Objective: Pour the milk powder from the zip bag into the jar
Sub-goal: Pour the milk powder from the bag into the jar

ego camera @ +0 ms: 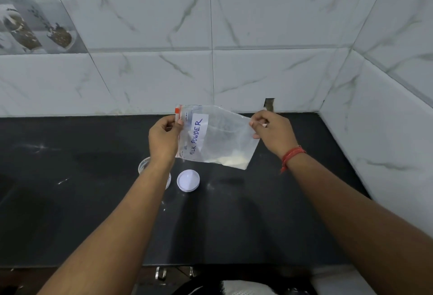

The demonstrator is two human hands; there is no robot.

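The person holds the zip bag (218,135) in the air above the dark desk (70,177), with both hands, in front of the white marble-pattern wall tiles (257,25). The left hand (164,137) is at 9 o'clock of the bag, and its fingers are closed in a pinch on the edge with the orange zip strip. The right hand (274,130) is at 3 o'clock of the bag; its fingers are also closed, pinching the opposite corner. A red thread band (291,155) is around the right wrist.

The bag is clear and is turned on its side, so the white label (198,134) with the words "MILK POWDER" reads from bottom to top. A small amount of pale milk powder (232,160) lies in the lowest corner of the bag, at about 5 o'clock.

On the desk, at 7 o'clock from the bag, stands the clear jar (144,165), open on top and partly hidden behind the left forearm. Just beside it, at 3 o'clock of the jar, the white round lid (188,180) lies flat on the desk, apart from the jar. Some pale specks are scattered on the desk near them.
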